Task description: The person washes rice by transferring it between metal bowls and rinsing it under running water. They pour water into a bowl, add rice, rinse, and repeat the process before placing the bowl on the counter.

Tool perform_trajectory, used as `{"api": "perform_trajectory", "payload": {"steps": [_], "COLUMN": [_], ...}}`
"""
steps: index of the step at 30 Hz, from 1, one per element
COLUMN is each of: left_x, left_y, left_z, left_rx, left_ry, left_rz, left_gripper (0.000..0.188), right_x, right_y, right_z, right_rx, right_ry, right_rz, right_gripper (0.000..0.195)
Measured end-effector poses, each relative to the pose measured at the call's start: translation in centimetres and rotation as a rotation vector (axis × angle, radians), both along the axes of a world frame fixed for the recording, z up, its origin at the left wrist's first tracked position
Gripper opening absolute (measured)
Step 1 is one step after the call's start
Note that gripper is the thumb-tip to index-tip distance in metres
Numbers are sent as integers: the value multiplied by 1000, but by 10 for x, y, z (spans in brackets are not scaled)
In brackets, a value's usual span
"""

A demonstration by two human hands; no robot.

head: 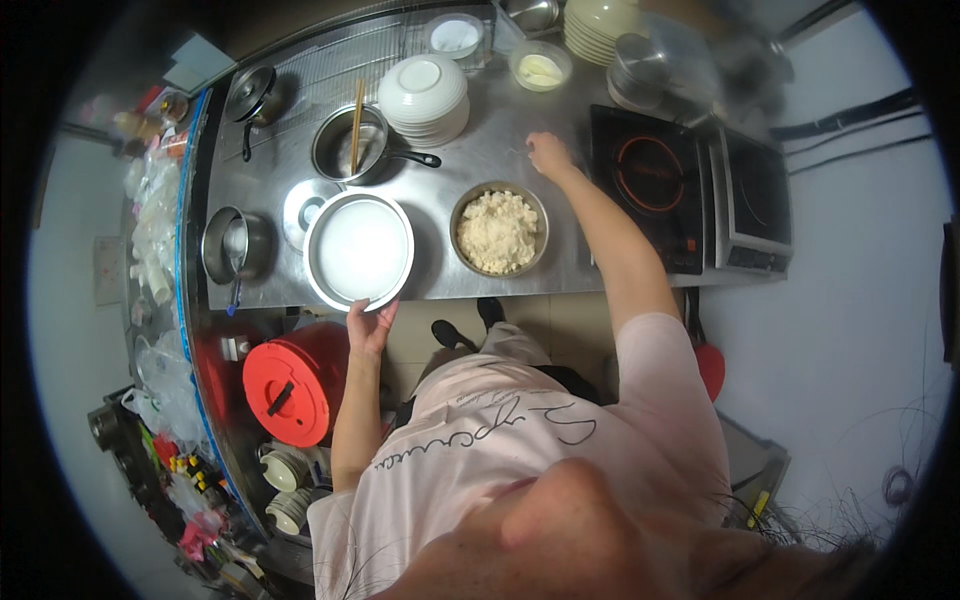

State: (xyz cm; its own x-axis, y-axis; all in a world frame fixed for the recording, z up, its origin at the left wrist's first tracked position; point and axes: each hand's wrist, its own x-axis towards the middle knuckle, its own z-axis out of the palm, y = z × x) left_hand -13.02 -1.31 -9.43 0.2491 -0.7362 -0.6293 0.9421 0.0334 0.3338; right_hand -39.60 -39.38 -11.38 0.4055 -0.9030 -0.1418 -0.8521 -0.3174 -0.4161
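Note:
My left hand (370,328) grips the near rim of a shallow round metal pan (360,246) with a pale, whitish inside. This pan juts slightly past the counter's front edge and partly covers a metal lid (304,208). My right hand (552,157) reaches over the steel counter, fingers curled, left of a black induction cooktop (651,176). Whether anything small is between those fingers is too unclear to see. Between my arms stands a metal bowl (455,244) heaped with pale crumbly food (498,231).
Behind the pan are a saucepan (322,154) with chopsticks (357,127) across it and stacked white bowls (424,94). A small pot (214,259) holding a ladle stands left. A tub (540,67) sits farther back. Below the counter is a red lidded bin (287,394).

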Motion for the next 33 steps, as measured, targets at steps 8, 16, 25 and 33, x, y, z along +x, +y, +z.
{"api": "perform_trajectory", "payload": {"steps": [8, 16, 25, 33], "left_x": [-8, 12, 37, 47], "left_y": [-2, 10, 4, 32], "left_z": [7, -16, -61, -40], "left_rx": [58, 128, 155, 236], "left_ry": [-28, 46, 14, -100], "left_rz": [38, 80, 18, -136], "left_gripper": [51, 55, 50, 40], "right_x": [35, 34, -14, -130], "right_y": [-23, 13, 84, 199], "right_z": [-49, 39, 59, 30], "right_rx": [-168, 205, 351, 257], "right_ry": [188, -323, -652, -1120], "right_rz": [293, 338, 53, -756], "right_gripper": [18, 12, 9, 6]}}
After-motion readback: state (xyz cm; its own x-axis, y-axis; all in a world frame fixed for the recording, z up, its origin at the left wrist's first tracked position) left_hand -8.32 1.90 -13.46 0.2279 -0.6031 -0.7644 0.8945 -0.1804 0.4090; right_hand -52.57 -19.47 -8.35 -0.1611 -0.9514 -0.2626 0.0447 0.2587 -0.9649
